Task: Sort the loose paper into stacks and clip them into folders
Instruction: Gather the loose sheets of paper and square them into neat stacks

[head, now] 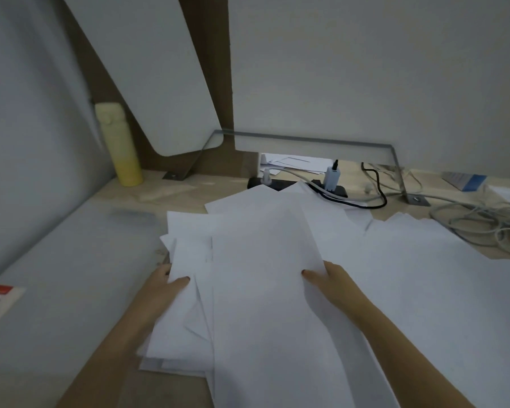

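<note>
Loose paper (262,290) lies heaped mid-counter (189,187). The left hand (165,287) pinches sheets at 9 o'clock and the right hand (330,282) pinches sheets at 3 o'clock. At 8 o'clock is a red-marked label (0,298), its writing unreadable.

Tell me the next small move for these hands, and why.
Probably draw both hands together to square the edges: the left hand and right hand each pinch loose white paper sheets that lie fanned and skewed, not yet one even stack.

Head view: looks forward and down, close over the table (174,187), facing the back wall (365,69).
</note>
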A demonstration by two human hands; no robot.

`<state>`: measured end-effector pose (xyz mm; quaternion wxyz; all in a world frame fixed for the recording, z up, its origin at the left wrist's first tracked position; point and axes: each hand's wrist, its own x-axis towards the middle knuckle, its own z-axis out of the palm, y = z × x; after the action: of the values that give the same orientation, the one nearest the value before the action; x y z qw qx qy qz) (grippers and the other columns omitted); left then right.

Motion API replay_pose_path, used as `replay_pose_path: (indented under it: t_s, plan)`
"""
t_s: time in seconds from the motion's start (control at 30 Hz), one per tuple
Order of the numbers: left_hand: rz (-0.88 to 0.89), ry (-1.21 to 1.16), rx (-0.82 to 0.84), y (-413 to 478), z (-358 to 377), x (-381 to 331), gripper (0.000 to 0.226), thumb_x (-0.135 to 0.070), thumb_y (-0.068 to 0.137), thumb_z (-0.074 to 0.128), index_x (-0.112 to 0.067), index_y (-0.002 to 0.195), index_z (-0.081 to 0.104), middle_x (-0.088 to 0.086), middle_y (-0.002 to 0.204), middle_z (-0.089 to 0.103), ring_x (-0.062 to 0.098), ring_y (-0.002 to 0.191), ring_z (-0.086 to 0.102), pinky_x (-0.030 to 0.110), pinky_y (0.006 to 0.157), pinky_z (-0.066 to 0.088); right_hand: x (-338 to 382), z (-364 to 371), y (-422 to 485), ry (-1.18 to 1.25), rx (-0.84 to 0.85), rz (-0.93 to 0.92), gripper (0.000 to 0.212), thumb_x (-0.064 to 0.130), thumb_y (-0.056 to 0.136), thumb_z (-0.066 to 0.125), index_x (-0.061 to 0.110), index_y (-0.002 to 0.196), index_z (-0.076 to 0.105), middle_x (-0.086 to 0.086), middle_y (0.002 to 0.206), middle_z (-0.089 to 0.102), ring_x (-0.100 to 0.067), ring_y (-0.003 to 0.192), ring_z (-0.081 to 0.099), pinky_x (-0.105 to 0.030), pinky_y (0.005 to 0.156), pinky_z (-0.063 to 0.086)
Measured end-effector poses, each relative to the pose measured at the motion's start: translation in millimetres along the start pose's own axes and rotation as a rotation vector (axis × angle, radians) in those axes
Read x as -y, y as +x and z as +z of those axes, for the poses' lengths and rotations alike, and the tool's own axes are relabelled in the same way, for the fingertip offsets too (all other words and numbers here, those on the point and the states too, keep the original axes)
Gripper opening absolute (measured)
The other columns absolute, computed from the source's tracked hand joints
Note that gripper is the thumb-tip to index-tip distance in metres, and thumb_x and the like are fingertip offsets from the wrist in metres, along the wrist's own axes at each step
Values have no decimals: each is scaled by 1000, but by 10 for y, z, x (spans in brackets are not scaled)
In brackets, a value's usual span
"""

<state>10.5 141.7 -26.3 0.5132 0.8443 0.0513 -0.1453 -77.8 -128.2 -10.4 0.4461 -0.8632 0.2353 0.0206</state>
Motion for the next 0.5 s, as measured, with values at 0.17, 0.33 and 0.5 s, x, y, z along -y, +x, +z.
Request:
replay_pose_path:
  t_s: [0.17, 0.33, 0.5]
  plan:
    - [151, 29, 47, -221, 70, 12, 36, -10, 92, 53, -11, 129, 50, 3, 121, 52, 14, 105, 46, 22, 88, 33, 75, 221, 84, -95, 40, -97, 31, 26, 93, 49, 7, 117, 54, -3, 108, 54, -18, 92, 52, -26, 77, 38]
    - [215, 125, -6, -367, 125, 206, 58, -32, 78, 62, -14, 132, 50, 3, 132, 50, 22, 124, 46, 37, 108, 35, 30, 328, 255, -188, -44, -144, 34, 19, 90, 53, 3, 120, 57, -9, 136, 43, -25, 113, 48, -32, 92, 41]
    - [151, -66, 7, -355, 91, 173, 26, -7, 92, 53, -23, 112, 48, -16, 95, 54, 5, 89, 55, 25, 83, 45, -44, 315, 296, -433, -105, -159, 51, 35, 89, 53, 11, 132, 42, -4, 140, 37, -23, 127, 35, -31, 95, 36]
